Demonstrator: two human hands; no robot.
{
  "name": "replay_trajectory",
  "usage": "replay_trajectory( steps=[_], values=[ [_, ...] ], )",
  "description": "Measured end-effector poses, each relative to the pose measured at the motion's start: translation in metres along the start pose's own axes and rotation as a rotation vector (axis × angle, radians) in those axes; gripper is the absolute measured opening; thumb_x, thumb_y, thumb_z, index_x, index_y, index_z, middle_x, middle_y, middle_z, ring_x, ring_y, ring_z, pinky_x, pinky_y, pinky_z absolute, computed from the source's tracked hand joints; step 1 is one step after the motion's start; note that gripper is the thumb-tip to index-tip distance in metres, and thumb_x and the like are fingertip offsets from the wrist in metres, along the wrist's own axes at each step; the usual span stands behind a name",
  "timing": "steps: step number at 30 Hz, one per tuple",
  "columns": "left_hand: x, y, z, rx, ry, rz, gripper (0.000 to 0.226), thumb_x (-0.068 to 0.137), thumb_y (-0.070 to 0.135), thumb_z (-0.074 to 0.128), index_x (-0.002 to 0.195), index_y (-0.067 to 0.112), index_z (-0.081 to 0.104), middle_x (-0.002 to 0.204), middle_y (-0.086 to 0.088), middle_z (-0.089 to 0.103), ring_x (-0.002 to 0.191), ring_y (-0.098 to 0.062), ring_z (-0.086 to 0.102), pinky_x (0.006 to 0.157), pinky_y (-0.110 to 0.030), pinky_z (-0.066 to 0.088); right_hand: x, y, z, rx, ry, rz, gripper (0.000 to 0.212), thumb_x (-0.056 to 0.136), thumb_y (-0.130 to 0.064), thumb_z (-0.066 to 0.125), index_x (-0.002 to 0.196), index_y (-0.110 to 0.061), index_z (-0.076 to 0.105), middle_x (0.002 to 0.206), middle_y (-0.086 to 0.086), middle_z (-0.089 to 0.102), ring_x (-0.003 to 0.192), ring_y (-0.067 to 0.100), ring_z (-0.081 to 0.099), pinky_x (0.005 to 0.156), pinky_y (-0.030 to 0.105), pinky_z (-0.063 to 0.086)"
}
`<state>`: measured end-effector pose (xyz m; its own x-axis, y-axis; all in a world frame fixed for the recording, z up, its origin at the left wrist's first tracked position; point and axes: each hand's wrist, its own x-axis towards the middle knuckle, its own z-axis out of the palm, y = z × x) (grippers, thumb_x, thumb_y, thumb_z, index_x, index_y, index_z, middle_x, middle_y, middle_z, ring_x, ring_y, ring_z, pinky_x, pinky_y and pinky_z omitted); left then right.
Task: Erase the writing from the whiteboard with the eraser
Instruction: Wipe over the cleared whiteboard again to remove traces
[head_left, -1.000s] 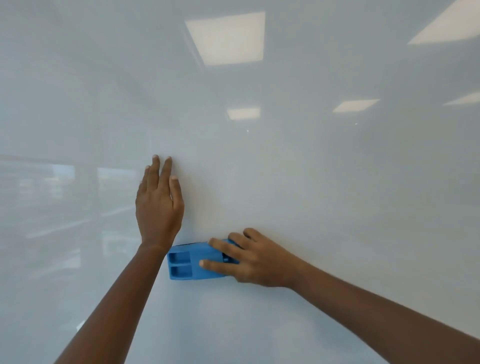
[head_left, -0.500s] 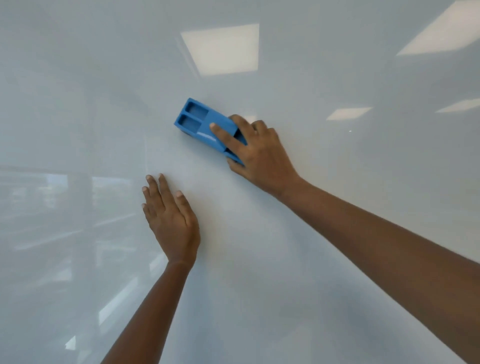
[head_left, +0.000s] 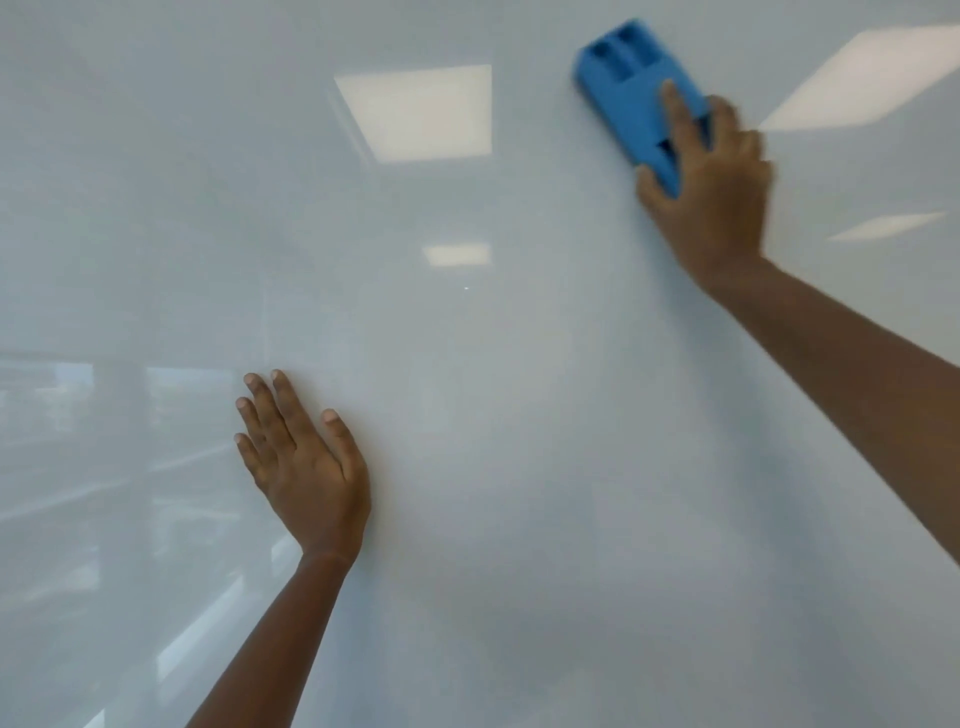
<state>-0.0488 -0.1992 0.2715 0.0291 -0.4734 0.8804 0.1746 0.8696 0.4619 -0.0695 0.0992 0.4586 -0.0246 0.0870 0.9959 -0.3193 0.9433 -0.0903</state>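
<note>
The whiteboard (head_left: 519, 415) fills the view, glossy, with ceiling lights (head_left: 415, 111) mirrored in it; no writing shows on the visible part. The right hand (head_left: 711, 192) reaches high toward the board's upper right, fingers clamped around the lower end of the blue eraser (head_left: 631, 88), which lies tilted against the board, its two-pocketed end sticking out above the fingertips. The left hand (head_left: 306, 467) rests flat on the board lower left, fingers spread, holding nothing.

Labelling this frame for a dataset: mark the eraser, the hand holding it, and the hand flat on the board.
eraser (head_left: 623, 88), head view, on its blue back.
right hand (head_left: 717, 197), head view, on the back of the hand.
left hand (head_left: 306, 478), head view, on the back of the hand.
</note>
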Motion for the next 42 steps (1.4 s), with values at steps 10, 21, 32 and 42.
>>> replay_trajectory(
  steps=[10, 21, 32, 42],
  values=[
    [-0.002, 0.001, 0.001, -0.002, 0.008, -0.002, 0.054, 0.094, 0.024, 0.023, 0.144, 0.004, 0.018, 0.153, -0.017, 0.015, 0.141, -0.031, 0.01, 0.114, -0.044, 0.005, -0.065, 0.086, -0.008, 0.104, 0.244, 0.686, 0.058, 0.089, -0.035, 0.043, 0.144, -0.026, 0.025, 0.141, 0.013, 0.036, 0.122, 0.033, 0.038, 0.097, 0.045, 0.032],
    [0.009, 0.023, -0.018, -0.372, 0.059, -0.235, 0.052, 0.095, 0.03, 0.017, 0.135, 0.007, 0.041, 0.148, -0.011, 0.031, 0.138, -0.023, 0.023, 0.114, -0.046, 0.018, -0.191, -0.056, 0.008, 0.177, 0.088, -0.075, 0.051, 0.081, -0.029, 0.05, 0.13, -0.012, 0.049, 0.115, 0.028, 0.059, 0.079, 0.036, 0.053, 0.071, 0.04, 0.047],
    [-0.029, 0.032, -0.035, -0.312, -0.175, -0.049, 0.055, 0.094, 0.04, 0.017, 0.137, 0.015, 0.04, 0.151, -0.007, 0.024, 0.14, -0.021, 0.016, 0.115, -0.047, 0.013, -0.3, -0.039, -0.001, 0.348, -0.241, -0.692, 0.049, 0.072, -0.022, 0.061, 0.118, -0.026, 0.046, 0.119, 0.008, 0.044, 0.084, 0.02, 0.055, 0.071, 0.031, 0.048],
    [-0.078, 0.02, -0.04, -0.024, -0.289, 0.325, 0.053, 0.094, 0.032, 0.025, 0.141, 0.009, 0.031, 0.151, -0.016, 0.022, 0.14, -0.025, 0.012, 0.112, -0.043, 0.01, -0.322, 0.013, -0.048, 0.475, -0.387, 0.001, 0.088, 0.059, -0.013, 0.082, 0.135, -0.013, 0.035, 0.109, 0.006, 0.051, 0.096, 0.013, 0.045, 0.07, 0.024, 0.049]
  ],
)
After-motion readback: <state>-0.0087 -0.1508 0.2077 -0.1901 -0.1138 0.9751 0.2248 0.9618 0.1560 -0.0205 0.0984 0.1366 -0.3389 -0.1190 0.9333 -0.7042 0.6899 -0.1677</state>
